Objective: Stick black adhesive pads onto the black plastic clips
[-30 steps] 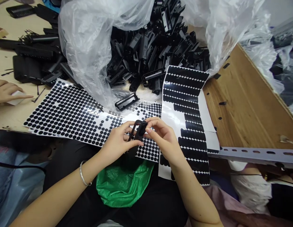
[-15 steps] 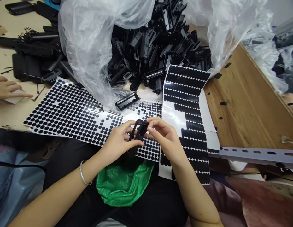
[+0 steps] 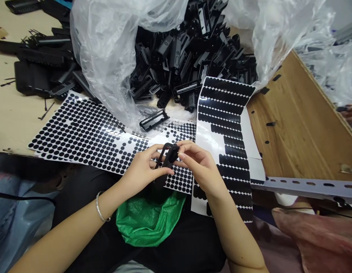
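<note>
Between both hands is a black plastic frame (image 3: 168, 160) with a long open slot, held up on edge over the sticker sheets. My left hand (image 3: 140, 167) grips it from the left, thumb below and fingers behind. My right hand (image 3: 202, 167) closes thumb and forefinger at its upper right end; whether a small sticker is pinched there too is hidden. Beneath the hands lies a white sheet of round black stickers (image 3: 87, 129). By my right forearm is a sheet of black elongated stickers (image 3: 232, 159), partly peeled. Another black frame (image 3: 154, 120) rests just beyond my hands.
A clear plastic bag (image 3: 107, 57) spills a heap of black plastic parts (image 3: 176, 57). More black parts (image 3: 36, 76) lie at left. A wooden board (image 3: 301, 125) stands at right, with another person's hand (image 3: 350, 113) beyond. A green bag (image 3: 150, 223) opens at my lap.
My hands and the frame stay almost in place, with the frame turned very slightly. The other person's hand at the left has gone out of view.
</note>
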`<state>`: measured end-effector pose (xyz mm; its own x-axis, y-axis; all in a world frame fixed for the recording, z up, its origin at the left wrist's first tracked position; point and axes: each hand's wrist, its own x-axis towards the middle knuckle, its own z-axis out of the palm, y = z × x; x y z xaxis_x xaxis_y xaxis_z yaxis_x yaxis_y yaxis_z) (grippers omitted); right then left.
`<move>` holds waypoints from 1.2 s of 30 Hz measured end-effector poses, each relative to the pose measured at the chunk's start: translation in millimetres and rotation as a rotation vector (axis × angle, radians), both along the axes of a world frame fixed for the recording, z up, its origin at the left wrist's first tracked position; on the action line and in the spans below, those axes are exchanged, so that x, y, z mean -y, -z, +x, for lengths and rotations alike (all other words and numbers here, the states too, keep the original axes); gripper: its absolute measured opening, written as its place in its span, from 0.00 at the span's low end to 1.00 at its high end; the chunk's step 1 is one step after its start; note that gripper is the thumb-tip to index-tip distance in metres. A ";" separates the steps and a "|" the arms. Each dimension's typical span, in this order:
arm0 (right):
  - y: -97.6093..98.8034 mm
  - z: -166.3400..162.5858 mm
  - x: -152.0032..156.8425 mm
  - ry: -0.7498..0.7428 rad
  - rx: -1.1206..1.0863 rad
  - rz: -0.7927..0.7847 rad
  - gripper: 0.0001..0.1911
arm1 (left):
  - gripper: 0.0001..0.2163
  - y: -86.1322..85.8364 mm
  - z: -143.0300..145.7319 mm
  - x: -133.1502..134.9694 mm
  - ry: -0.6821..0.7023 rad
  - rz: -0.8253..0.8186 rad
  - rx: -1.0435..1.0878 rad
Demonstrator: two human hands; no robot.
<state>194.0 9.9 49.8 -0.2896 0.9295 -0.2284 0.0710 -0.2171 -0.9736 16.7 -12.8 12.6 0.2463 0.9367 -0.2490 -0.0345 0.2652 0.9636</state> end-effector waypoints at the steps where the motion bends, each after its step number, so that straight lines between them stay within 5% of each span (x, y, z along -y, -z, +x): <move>1: 0.1 -0.3 0.1 0.001 0.003 0.005 0.08 | 0.24 -0.2 0.1 0.0 -0.002 0.003 -0.002; 36: 3.3 -5.8 2.3 0.026 0.053 0.123 0.06 | 0.23 1.2 1.2 0.7 -0.021 0.024 0.000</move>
<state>188.2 7.6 46.5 -0.2560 0.9583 -0.1268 0.1191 -0.0989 -0.9879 17.9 -13.5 11.4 0.2266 0.9473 -0.2264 -0.0398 0.2413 0.9696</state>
